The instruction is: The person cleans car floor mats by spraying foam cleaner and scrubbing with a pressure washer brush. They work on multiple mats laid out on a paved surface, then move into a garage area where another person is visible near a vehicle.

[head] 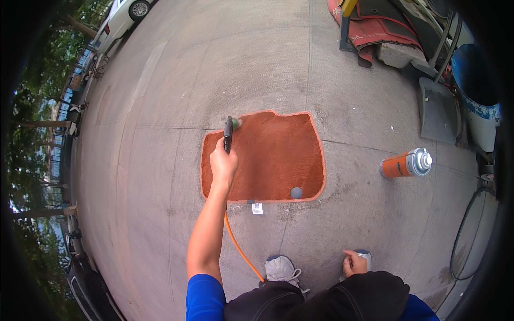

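A rust-red carpet car floor mat lies flat on the concrete before me. It has a lighter bound edge, a grey round patch near its near right corner and a white printed tag at its near edge. My left hand grips a black hand-held tool over the mat's far left part. A small green piece shows beside the tool's tip. From under my forearm an orange hose runs towards my feet; where it joins is hidden. My right hand is empty by my knee, index finger extended.
An orange and silver spray can stands right of the mat. Farther right are a dustpan, a blue and white bucket and a black hose. Red mats and a stone block lie at the far right. A white car stands far left.
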The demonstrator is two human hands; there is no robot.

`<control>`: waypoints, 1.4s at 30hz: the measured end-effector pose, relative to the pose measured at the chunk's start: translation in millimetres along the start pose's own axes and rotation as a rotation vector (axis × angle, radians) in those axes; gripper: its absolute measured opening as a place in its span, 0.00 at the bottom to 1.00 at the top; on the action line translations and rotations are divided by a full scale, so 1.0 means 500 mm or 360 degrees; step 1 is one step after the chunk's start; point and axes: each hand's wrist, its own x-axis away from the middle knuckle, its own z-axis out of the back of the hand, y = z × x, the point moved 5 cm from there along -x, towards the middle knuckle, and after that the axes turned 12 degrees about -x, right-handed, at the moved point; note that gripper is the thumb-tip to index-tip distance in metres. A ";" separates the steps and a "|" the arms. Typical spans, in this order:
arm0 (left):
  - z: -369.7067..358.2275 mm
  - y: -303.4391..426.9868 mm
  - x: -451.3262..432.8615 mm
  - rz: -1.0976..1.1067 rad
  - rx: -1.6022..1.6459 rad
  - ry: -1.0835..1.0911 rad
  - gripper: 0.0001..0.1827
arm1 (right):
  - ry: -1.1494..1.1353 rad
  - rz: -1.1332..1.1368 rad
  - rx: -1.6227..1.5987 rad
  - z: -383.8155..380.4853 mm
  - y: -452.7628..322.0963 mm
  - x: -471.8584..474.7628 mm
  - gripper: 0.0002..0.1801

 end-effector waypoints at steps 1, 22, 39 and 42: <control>-0.003 0.019 0.015 -0.0062 0.0007 -0.0046 0.18 | -0.0002 0.0006 0.0006 -0.002 -0.002 -0.002 0.14; 0.047 -0.200 0.049 0.0242 -0.0219 0.0257 0.15 | 0.1058 0.0652 -0.0398 0.282 -0.072 -0.203 0.35; -0.032 0.191 0.216 -0.0592 0.0469 -0.0231 0.24 | 0.1218 0.0625 -0.0279 0.351 -0.085 -0.430 0.45; 0.001 0.029 0.159 -0.0097 0.0197 -0.0200 0.22 | 0.1207 0.0611 -0.0375 0.337 -0.094 -0.392 0.39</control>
